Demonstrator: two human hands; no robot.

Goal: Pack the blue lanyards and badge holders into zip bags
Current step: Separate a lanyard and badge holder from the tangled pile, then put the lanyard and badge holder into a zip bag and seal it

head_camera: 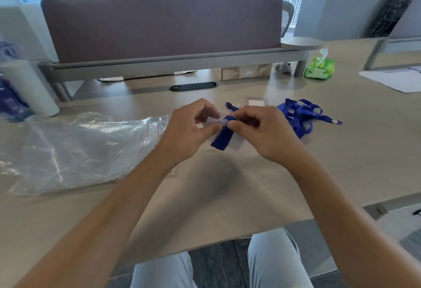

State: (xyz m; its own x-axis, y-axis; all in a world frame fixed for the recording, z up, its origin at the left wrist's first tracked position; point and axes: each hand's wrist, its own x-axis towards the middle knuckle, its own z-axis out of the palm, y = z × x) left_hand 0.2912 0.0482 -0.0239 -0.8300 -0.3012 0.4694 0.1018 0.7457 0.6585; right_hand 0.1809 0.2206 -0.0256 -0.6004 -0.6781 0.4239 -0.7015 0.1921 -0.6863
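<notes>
Lanyard [222, 138] folded tight and pinched between our left hand [189, 132] and right hand [262, 132] over the desk [227, 185], bundled small, we reckon, to fit the bags [75, 148] just left, spare lanyards [300, 114] heaped right.

The scene is taken from a single head-worn camera, tilted forward and down over a table [250, 173] at which the wearer is seated (their knees are seen below its near edge at 6 o'clock). Both forearms are drawn in from the lower corners, and the left hand [189, 128] and right hand [257, 130] are met close under the lens, just above frame centre. Wide-angle bending is evident at the edges, while a desk divider [159, 25] and windows are faced at 12 o'clock.
</notes>
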